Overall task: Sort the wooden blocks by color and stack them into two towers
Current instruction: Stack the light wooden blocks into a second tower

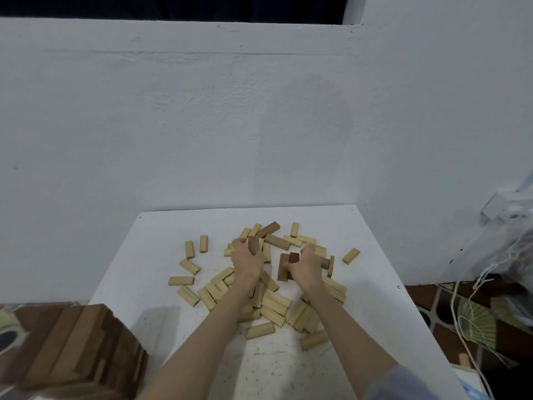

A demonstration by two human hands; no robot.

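- A squared tower of dark brown blocks [83, 345] stands at the white table's [138, 284] near-left corner.
- Smooth, pale rectangular blocks [274, 306] lie scattered mid-table.
- The left hand [246, 262] grips one dark brown block [253, 245].
- The right hand [305, 268] clasps two dark blocks [285, 265] together.
- A plastic bag [507, 246] hangs far right.

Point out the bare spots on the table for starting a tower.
Bare: the table's far left corner, beyond the two upright light blocks; the right edge past the lone block; the near strip between the forearms. Crowded: the middle pile, where the left hand and right hand grip dark blocks.
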